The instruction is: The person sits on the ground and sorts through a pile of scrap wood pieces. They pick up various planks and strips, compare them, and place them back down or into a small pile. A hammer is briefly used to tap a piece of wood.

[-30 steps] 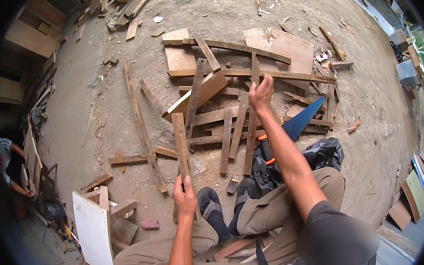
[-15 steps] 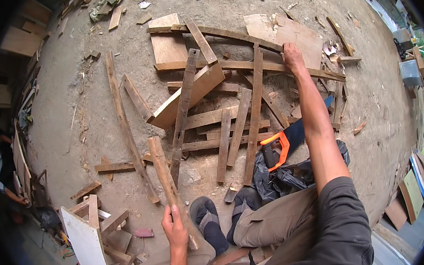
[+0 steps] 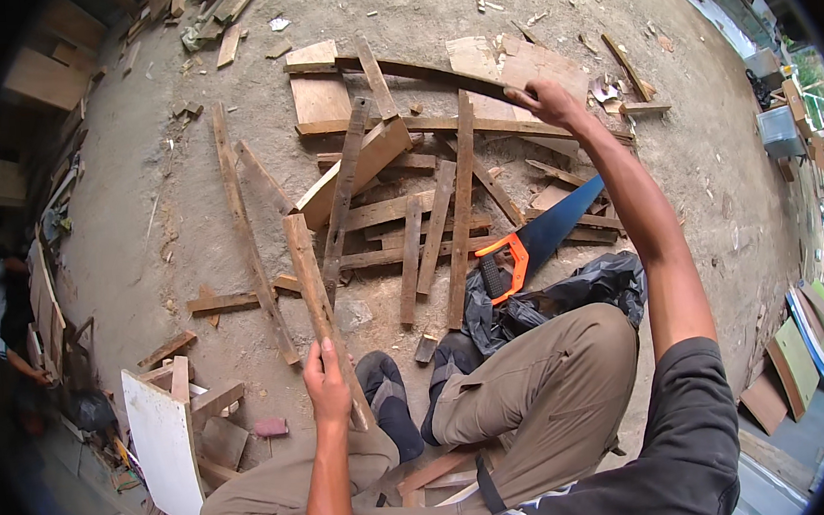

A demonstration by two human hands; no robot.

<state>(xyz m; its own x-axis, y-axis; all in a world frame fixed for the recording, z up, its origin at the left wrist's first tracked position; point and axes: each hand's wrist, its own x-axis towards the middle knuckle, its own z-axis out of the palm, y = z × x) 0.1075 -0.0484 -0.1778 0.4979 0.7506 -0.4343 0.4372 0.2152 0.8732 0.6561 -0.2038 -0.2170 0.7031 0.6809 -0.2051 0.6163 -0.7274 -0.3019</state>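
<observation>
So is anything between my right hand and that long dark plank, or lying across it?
Nothing visible stands between them: your right hand grips the right end of the long dark plank. Toward the plank's left end, though, a short brown stick appears to cross over it.

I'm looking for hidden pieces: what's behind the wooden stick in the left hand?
Dirt ground shows around the stick in the left hand, with a trouser leg at its lower end. A short wood piece shows just left of it; any part behind is covered.
</observation>
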